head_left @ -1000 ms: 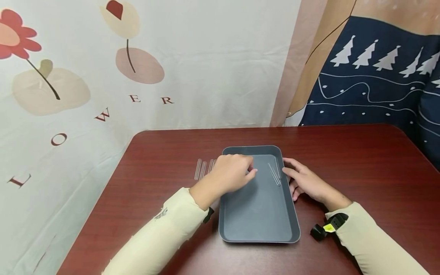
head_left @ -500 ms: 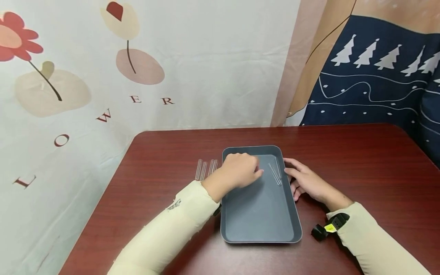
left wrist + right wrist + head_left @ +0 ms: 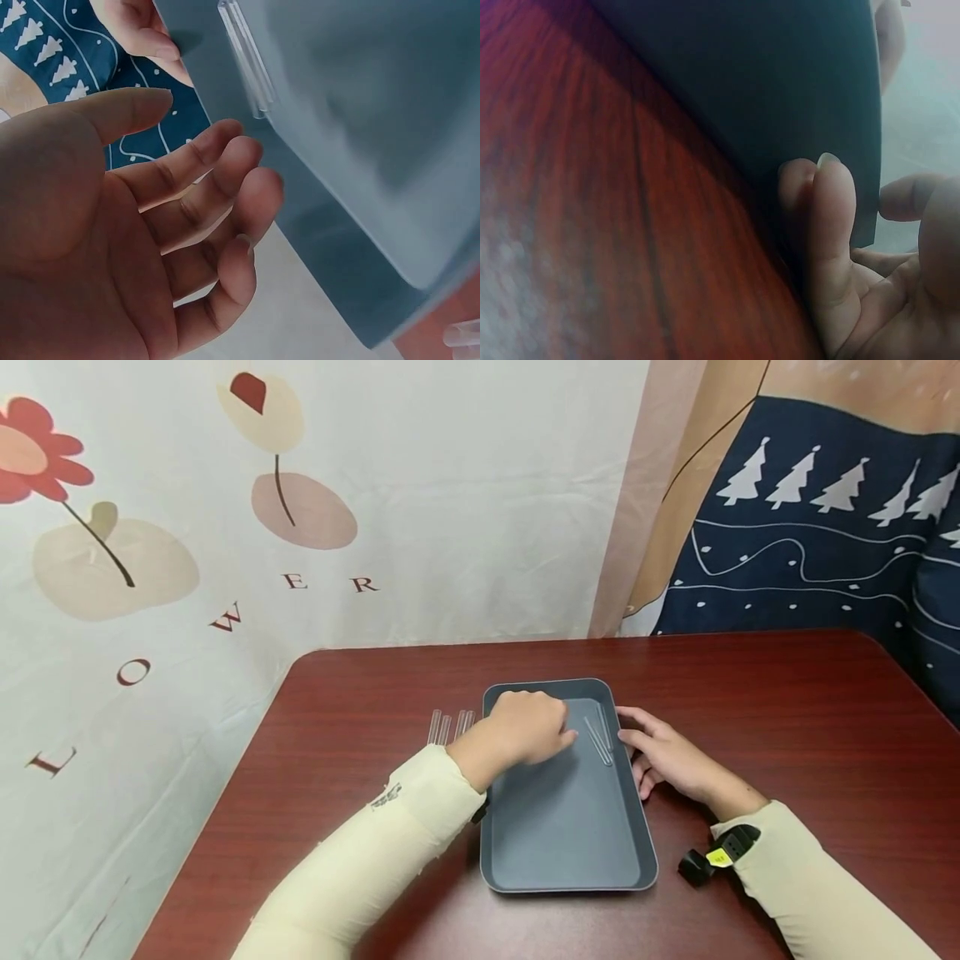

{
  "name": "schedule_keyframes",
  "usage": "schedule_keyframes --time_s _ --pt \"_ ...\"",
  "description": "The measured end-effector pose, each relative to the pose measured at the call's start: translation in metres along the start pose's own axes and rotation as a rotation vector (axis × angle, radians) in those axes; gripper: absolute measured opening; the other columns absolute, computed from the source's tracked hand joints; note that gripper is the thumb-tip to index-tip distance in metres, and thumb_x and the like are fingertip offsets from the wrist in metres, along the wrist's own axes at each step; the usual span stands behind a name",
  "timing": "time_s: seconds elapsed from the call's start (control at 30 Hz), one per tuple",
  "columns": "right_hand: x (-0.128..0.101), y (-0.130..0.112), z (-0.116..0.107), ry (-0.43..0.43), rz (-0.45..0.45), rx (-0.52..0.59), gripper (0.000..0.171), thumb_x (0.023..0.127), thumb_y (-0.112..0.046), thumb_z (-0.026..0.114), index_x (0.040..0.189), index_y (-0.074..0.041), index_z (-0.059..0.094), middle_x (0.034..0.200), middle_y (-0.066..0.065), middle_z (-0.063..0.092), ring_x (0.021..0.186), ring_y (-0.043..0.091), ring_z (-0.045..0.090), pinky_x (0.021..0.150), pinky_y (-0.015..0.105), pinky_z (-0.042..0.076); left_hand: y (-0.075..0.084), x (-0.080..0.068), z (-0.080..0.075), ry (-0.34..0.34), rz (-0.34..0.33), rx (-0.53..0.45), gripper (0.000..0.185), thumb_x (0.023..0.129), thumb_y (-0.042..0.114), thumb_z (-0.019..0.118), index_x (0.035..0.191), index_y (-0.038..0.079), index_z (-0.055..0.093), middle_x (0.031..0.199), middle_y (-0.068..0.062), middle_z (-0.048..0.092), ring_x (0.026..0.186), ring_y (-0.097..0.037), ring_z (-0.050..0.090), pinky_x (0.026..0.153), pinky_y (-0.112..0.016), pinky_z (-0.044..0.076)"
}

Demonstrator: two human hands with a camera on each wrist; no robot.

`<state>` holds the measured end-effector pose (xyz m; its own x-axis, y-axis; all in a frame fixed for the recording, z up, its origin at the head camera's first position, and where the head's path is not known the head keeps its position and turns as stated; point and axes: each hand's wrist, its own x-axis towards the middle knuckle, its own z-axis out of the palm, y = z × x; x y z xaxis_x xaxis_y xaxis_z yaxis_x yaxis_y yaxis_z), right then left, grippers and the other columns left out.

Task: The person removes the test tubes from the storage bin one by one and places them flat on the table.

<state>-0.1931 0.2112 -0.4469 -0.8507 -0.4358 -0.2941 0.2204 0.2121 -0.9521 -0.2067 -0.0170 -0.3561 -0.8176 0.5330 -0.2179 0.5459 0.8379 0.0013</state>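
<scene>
L hand (image 3: 528,728) over grey tray (image 3: 570,852), fingers loose, empty, near clear tubes (image 3: 600,737); R hand (image 3: 663,756) fingers straight against tray's right rim.

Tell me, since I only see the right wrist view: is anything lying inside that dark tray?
Observer: Yes, two clear tubes lie in the tray, near its far right side.
Operator: What is the other hand doing?
Observer: The left hand hovers over the tray's far end, its palm empty and its fingers relaxed.
Operator: Are there more tubes anywhere?
Observer: Yes, several loose tubes lie on the table, just left of the tray.
</scene>
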Motion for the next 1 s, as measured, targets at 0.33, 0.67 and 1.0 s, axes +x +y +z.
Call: schedule_keyframes --time_s 0.33,0.67,1.0 --pt "0.0 -0.001 0.0 -0.004 0.006 0.008 0.059 0.107 -0.022 0.039 0.158 -0.007 0.015 0.079 0.008 0.062 0.05 0.014 0.061 0.05 0.036 0.055 0.013 0.016 -0.003 -0.045 0.011 -0.002 0.035 0.102 0.045 0.05 0.079 0.023 0.063 0.065 0.006 0.054 0.061 -0.011 0.056 0.063 -0.031 0.046" --pt "0.0 -0.002 0.001 -0.003 0.009 0.004 0.059 0.107 -0.023 0.04 0.158 -0.006 0.017 0.078 0.008 0.061 0.05 0.014 0.06 0.05 0.036 0.055 0.021 0.027 0.0 -0.109 -0.011 0.018 0.032 0.102 0.046 0.05 0.107 0.021 0.07 0.082 0.005 0.063 0.071 -0.012 0.06 0.072 -0.033 0.048" --pt "-0.001 -0.001 0.002 -0.002 0.005 0.005 0.058 0.106 -0.023 0.041 0.158 -0.008 0.019 0.076 0.008 0.062 0.05 0.014 0.06 0.05 0.036 0.056 0.027 0.039 0.007 -0.125 -0.041 0.053 0.041 0.102 0.048 0.048 0.132 0.024 0.064 0.123 0.004 0.069 0.094 -0.013 0.065 0.088 -0.038 0.053"
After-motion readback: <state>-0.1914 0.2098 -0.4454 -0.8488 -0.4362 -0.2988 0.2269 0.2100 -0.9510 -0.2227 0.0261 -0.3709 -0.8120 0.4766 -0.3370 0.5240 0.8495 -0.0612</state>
